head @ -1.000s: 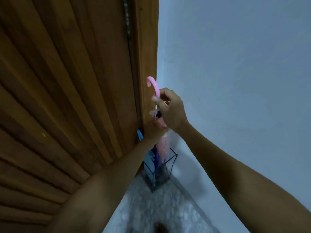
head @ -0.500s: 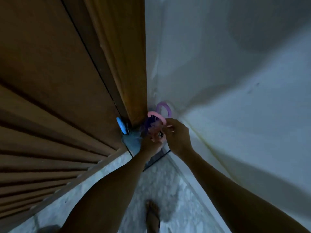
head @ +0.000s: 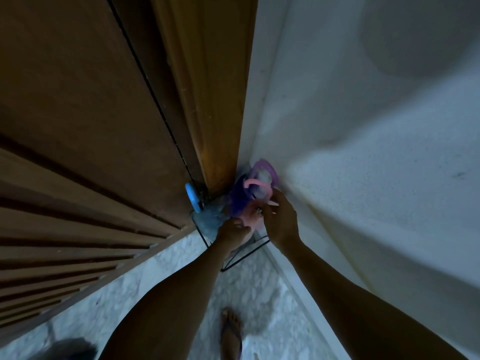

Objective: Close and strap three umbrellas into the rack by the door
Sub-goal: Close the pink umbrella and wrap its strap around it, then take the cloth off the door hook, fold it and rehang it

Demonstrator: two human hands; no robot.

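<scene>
Three folded umbrellas stand in a black wire rack (head: pixel 246 254) in the corner between door and wall. The blue umbrella (head: pixel 192 201) is at the left by the door, the purple umbrella (head: pixel 263 167) at the back against the wall, and the pink umbrella (head: pixel 255 185) in front, its hooked handle up. My left hand (head: pixel 232 229) grips the pink umbrella's folded canopy from below. My right hand (head: pixel 279 219) pinches a thin pink strap at the same umbrella, just under its handle. The rack's lower part is hidden behind my hands.
A brown wooden door (head: pixel 91 152) with slats fills the left side, and its frame (head: pixel 207 87) meets the white wall (head: pixel 363 152) on the right. Pale speckled floor (head: pixel 259 294) lies below, with my sandalled foot (head: pixel 231 331) on it.
The pink umbrella went down from chest height into the rack beside the purple one. My view tilted downward and moved closer. Both hands stayed on the pink umbrella, now working at its strap.
</scene>
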